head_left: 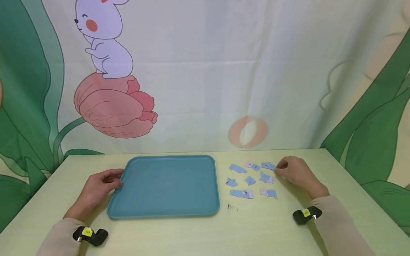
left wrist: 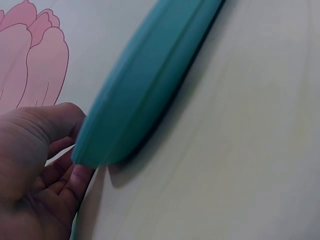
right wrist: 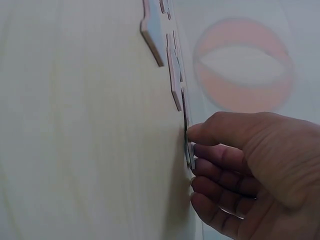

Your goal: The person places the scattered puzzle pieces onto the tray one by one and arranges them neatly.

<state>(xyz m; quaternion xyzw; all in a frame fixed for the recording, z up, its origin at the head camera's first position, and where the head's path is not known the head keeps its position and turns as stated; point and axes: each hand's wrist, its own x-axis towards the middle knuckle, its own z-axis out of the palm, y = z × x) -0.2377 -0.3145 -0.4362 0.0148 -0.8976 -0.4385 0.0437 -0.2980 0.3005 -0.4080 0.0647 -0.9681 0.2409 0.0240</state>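
A blue rectangular tray lies on the table, and my left hand grips its left edge. Seen from the left wrist, the thumb of the left hand meets the tray's rim, with the other fingers curled at the near corner. To the right of the tray are several flat blue and pink puzzle pieces. My right hand pinches the right end of a blue piece in the back row. That piece stands nearly edge-on at the thumb and fingertips of the right hand in the right wrist view.
Other puzzle pieces lie in loose rows, among them a long one in front and a small one in the middle. Small dark marks show on the pale table. A printed curtain hangs behind it.
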